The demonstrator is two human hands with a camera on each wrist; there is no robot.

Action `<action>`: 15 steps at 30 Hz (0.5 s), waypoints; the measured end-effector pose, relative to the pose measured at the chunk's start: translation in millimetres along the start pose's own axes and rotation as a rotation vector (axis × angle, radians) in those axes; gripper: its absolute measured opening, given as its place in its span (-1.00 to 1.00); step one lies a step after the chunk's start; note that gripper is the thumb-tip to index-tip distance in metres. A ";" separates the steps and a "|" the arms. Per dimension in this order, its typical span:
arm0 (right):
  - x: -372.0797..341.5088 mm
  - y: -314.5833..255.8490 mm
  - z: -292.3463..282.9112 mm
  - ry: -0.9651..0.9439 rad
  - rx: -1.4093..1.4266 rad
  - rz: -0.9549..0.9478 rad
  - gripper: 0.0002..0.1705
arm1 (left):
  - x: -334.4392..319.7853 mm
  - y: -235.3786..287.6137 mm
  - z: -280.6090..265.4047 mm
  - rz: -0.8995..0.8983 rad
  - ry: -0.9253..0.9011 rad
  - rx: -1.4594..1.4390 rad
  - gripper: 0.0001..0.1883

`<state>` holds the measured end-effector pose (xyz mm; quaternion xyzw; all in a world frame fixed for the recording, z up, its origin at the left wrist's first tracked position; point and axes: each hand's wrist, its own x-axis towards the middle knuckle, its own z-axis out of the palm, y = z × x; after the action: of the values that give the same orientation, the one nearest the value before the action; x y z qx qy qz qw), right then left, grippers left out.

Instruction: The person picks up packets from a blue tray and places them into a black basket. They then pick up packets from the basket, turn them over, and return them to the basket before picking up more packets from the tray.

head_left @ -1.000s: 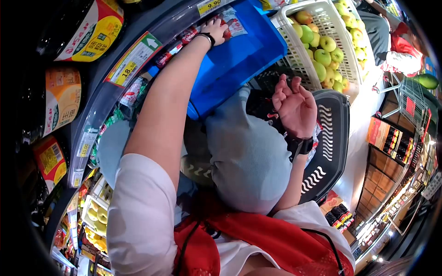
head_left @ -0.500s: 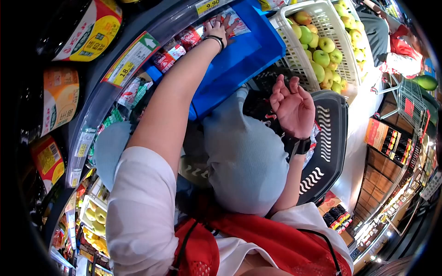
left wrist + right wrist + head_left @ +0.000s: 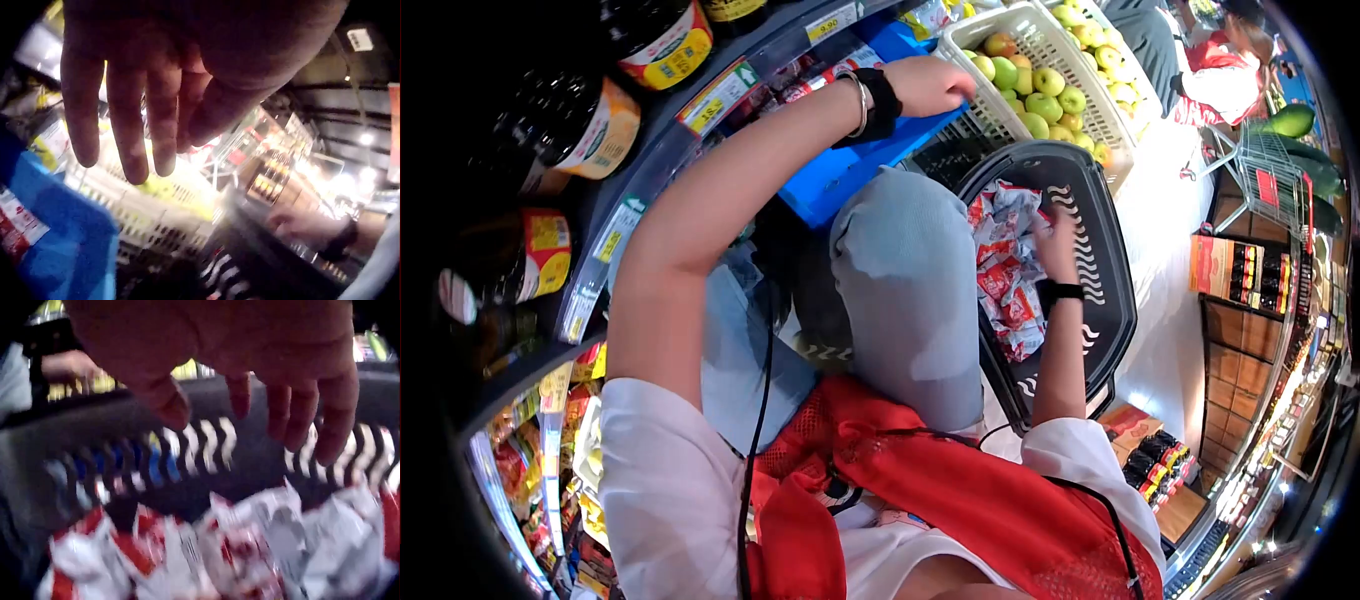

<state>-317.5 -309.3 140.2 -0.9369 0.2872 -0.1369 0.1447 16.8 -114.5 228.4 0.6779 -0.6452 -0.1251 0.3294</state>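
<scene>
My left hand hangs in the air past the corner of the blue bin, near the apple crate. In the left wrist view its fingers stretch downward and hold nothing. Red-and-white packets lie in the blue bin. My right hand is inside the dark grey shopping basket, above a heap of red-and-white packets. In the right wrist view its fingers hang loosely spread over the packets, with nothing between them.
A white crate of green apples stands beyond the basket. Soy sauce bottles line the shelf at left, behind price tags. A shopping cart and another person are at the right. My bent knee rises beside the basket.
My left hand has left the packets in the blue bin and moved right, toward the apple crate. My right hand, earlier palm-up, has turned and reached over the basket's packets, which now show more fully.
</scene>
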 end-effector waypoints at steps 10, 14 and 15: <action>-69.8 12.6 87.8 -0.535 -0.329 0.129 -0.39 | -140.2 58.6 -103.2 -0.413 0.413 -0.691 -0.72; -43.7 49.8 75.6 -0.820 -0.145 0.021 -0.51 | -169.1 75.5 -131.2 -0.385 0.405 -0.909 -0.73; -40.0 46.7 67.3 -0.855 -0.199 -0.070 -0.58 | -175.5 58.4 -133.6 -0.243 0.374 -1.067 -0.72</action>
<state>-349.9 -310.2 55.0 -0.9279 0.1812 0.2866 0.1549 26.1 94.4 319.5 0.4980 -0.3412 -0.3482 0.7172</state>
